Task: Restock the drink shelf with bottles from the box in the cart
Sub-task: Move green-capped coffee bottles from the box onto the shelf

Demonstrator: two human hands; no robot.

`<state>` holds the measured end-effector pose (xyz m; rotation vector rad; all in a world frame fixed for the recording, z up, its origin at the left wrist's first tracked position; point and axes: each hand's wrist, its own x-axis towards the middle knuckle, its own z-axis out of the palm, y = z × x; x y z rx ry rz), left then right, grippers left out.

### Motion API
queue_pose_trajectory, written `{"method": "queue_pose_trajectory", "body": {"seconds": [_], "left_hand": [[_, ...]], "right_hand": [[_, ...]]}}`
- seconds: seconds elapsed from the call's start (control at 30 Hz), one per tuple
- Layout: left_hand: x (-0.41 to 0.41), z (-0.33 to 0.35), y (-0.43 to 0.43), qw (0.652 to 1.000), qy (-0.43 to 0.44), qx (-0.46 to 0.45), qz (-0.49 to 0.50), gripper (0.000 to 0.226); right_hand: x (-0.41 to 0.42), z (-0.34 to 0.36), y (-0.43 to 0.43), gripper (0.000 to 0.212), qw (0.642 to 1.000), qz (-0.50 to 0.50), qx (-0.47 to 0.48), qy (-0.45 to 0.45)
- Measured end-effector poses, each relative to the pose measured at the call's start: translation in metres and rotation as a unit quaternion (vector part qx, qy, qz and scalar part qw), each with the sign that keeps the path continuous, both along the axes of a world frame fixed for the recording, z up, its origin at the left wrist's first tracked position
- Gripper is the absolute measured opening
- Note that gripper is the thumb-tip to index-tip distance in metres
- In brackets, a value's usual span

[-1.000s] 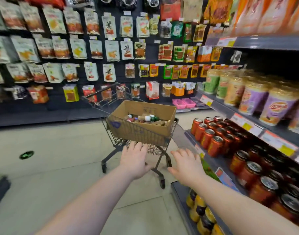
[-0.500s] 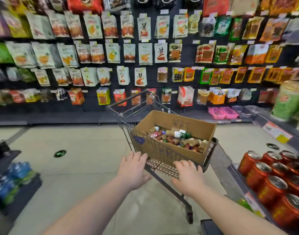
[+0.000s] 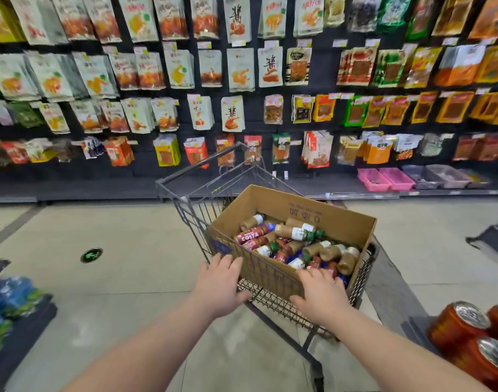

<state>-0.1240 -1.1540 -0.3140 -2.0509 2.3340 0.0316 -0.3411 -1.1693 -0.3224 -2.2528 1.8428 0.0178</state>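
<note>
Bottles (image 3: 296, 244) heaped on their sides in the box (image 3: 270, 268), long axes mostly crosswise, just beyond the right hand (image 3: 318, 297); left hand (image 3: 218, 285) farther to the side. Fingers (image 3: 228, 261) of both curled over the near rim of the cart (image 3: 192, 219), gripping it, no bottle held.

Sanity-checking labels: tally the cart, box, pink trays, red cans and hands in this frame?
shopping cart: 1
cardboard box: 1
pink trays: 2
red cans: 3, cut off at the frame edge
hands: 2 (left hand, right hand)
Total: 9
</note>
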Motion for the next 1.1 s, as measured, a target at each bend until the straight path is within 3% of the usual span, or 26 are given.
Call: {"method": "queue_pose_trajectory", "body": {"seconds": [0.33,0.63,0.87,1.1], "left_hand": [[0.018,-0.026,-0.139,0.996,0.003,0.014,-0.084,0.079],[0.062,-0.039,-0.276,0.989,-0.011,0.024,-0.148,0.075],[0.025,-0.076,-0.324,0.972,0.016,0.101,-0.212,0.078],[-0.007,-0.096,-0.383,0.965,0.002,0.131,-0.228,0.08]], "right_hand": [[-0.004,-0.021,-0.105,0.058,0.996,-0.088,-0.002,0.015],[0.023,-0.038,-0.186,0.056,0.976,-0.207,0.065,0.009],[0.017,-0.061,-0.209,0.065,0.955,-0.27,0.121,0.0],[0.0,-0.089,-0.278,0.057,0.947,-0.275,0.158,-0.039]]}}
